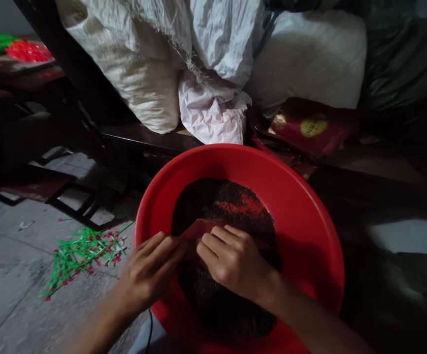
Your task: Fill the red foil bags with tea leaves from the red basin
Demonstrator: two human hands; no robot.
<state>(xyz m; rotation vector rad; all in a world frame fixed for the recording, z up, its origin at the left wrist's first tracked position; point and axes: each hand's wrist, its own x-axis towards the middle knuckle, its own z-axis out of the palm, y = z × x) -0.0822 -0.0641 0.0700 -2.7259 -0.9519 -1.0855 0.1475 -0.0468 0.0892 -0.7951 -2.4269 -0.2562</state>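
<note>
From the head camera I see both hands down inside the red basin (301, 196), over the heap of dark loose leaf (231, 201). My left hand (147, 270) and right hand (235, 260) are nearly touching, and between them sits a red packet (204, 227). Its long axis runs side to side, from the left fingertips across to the right knuckles and a little beyond. The left hand pinches the packet's near end with fingers almost straight, barely parted. The right hand is curled over the packet's middle, fingers bent shut on its upper edge. The leaf lies just past the grip and under both wrists. Well off to the left of the grip, green sticks (84, 253) litter the floor; white sacks (184, 64) sit beyond.
</note>
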